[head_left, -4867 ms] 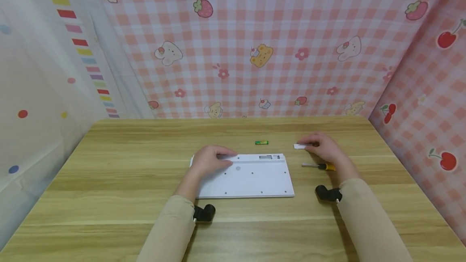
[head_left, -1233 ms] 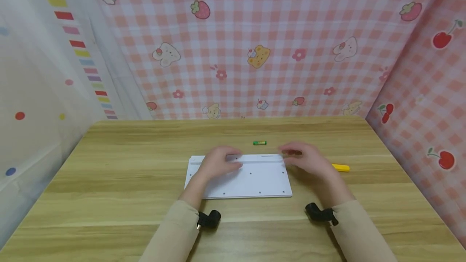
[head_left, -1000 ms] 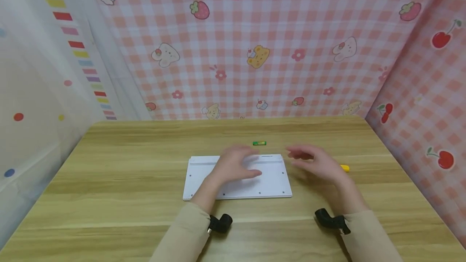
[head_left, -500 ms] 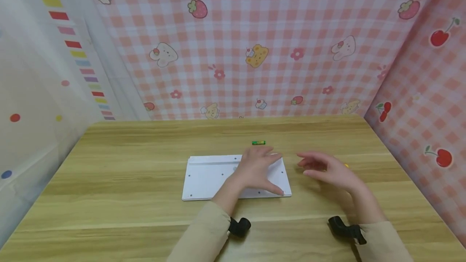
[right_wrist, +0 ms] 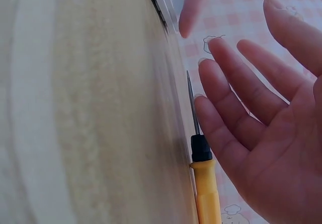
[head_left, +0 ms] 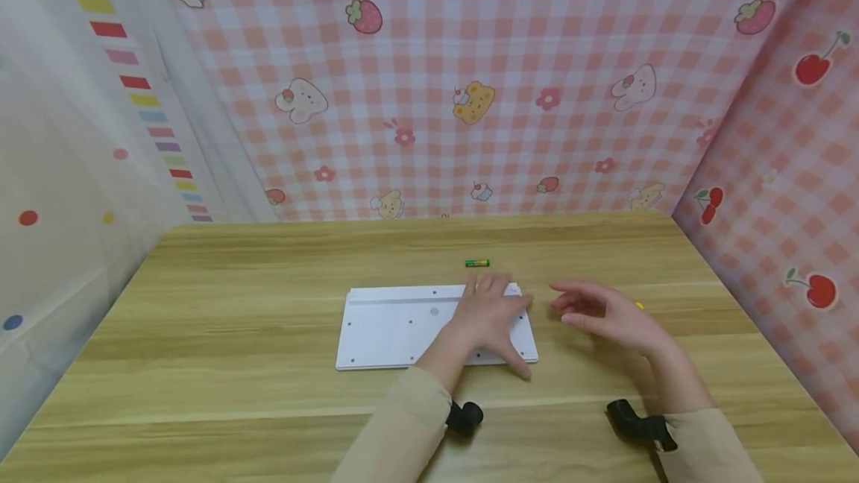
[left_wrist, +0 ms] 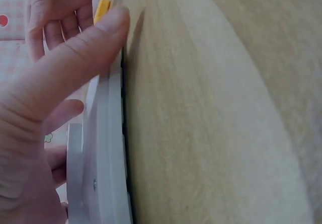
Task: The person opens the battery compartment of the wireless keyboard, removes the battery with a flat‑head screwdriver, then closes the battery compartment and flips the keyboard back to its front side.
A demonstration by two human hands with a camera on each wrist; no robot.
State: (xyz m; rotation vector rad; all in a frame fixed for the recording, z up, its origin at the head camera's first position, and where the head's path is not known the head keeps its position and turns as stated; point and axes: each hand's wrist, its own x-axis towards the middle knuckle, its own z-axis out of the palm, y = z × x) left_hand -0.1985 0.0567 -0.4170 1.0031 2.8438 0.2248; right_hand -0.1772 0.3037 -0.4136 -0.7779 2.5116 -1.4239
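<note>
A white keyboard (head_left: 382, 326) lies face down on the table, small screws dotting its back. My left hand (head_left: 485, 319) is spread over its right end, fingers toward the far edge and thumb reaching past the near edge. In the left wrist view, the thumb stands out beside the keyboard's edge (left_wrist: 113, 148). My left palm hides most of the far right strip of the back. To the right of the keyboard hovers my right hand (head_left: 607, 315), empty, with loosely bent fingers. Beneath it lies a screwdriver (right_wrist: 205, 183) with a yellow handle and black collar.
A green and yellow battery (head_left: 477, 263) lies just behind the keyboard. The wooden table (head_left: 221, 334) ends at a pink checked cloth (head_left: 416, 95) at the back, with more cloth on both sides.
The small white cover that my right hand held is out of it, and the keyboard's slot no longer shows open. My left hand has slid right across the keyboard; my right hand drew back.
</note>
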